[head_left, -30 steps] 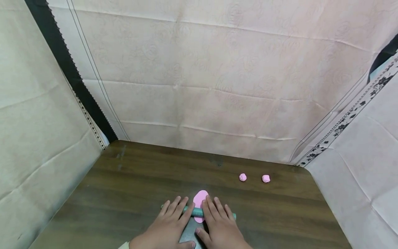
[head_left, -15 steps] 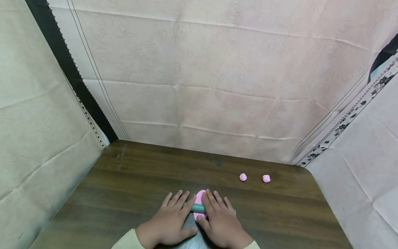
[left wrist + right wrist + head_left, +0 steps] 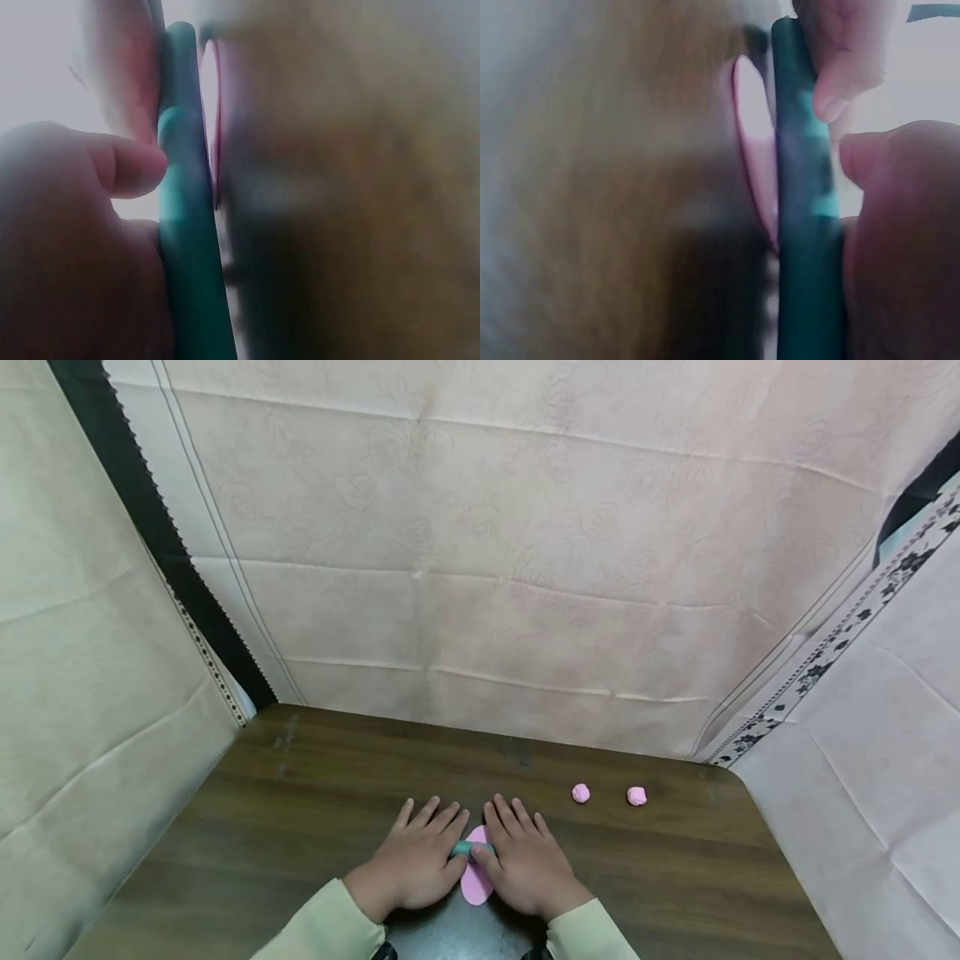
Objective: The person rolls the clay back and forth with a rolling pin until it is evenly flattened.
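A green rolling pin (image 3: 461,849) lies across a flat oval of pink clay (image 3: 476,887), mostly covered by the hands in the head view. My left hand (image 3: 420,862) rests on its left part with fingers spread straight forward. On the other half lies my right hand (image 3: 527,864), fingers straight, thumb pointing in toward the left thumb. The left wrist view shows the pin (image 3: 189,240) under the left palm and thumb, the thin clay edge (image 3: 212,112) beside it. From the right wrist, the pin (image 3: 808,247) runs along the right palm, close by the clay (image 3: 754,139).
Two small pink clay balls, one (image 3: 581,793) left of the other (image 3: 637,796), sit near the back of the brown wooden table (image 3: 337,777). Pale patterned cloth (image 3: 487,543) hangs behind the table and at both sides.
Both hands have moved forward, away from the body, and the rolling pin has rolled with them toward the clay's far end. More clay shows on the near side. The head view has shifted slightly.
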A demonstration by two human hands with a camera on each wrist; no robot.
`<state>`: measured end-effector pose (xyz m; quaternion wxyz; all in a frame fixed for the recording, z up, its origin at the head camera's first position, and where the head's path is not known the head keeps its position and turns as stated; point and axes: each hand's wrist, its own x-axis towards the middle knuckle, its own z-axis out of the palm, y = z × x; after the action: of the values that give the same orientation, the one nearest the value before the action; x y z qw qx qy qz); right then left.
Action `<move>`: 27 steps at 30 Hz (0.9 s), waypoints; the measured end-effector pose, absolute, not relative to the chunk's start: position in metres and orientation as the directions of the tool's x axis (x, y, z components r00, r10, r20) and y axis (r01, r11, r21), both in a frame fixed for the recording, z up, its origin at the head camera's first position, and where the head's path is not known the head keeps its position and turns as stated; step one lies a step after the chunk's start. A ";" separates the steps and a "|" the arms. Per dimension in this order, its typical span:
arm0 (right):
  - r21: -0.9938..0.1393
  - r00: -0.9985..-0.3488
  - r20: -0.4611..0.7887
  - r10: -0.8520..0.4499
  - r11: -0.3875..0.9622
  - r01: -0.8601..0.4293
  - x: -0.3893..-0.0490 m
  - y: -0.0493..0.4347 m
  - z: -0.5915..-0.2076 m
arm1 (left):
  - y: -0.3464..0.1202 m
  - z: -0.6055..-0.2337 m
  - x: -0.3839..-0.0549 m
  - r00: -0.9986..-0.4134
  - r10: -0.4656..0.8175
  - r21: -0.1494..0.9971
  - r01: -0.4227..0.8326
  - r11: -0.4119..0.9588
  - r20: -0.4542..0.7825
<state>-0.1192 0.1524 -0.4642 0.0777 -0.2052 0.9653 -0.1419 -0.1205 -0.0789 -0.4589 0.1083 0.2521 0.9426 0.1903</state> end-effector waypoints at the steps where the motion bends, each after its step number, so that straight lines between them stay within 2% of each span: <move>1: -0.309 -0.905 -0.092 -0.415 0.876 -0.370 -0.123 0.153 -0.466 | -0.078 -0.460 -0.123 -0.853 0.511 0.404 0.434 0.806 -0.104; 11: -0.275 -0.905 -0.087 -0.417 0.883 -0.380 -0.157 0.155 -0.473 | -0.073 -0.468 -0.152 -0.888 0.455 0.369 0.402 0.838 -0.067; 16: -0.273 -0.900 -0.114 -0.421 0.884 -0.379 -0.169 0.157 -0.475 | -0.073 -0.473 -0.162 -0.892 0.448 0.385 0.391 0.836 -0.066; 27: -0.255 -0.900 -0.114 -0.422 0.887 -0.384 -0.195 0.159 -0.478 | -0.069 -0.476 -0.186 -0.897 0.441 0.335 0.408 0.850 -0.027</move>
<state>-0.1953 0.1589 -0.4777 0.0832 -0.2081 0.9679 -0.1139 -0.1863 -0.0695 -0.4758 0.0517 0.2210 0.9603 0.1624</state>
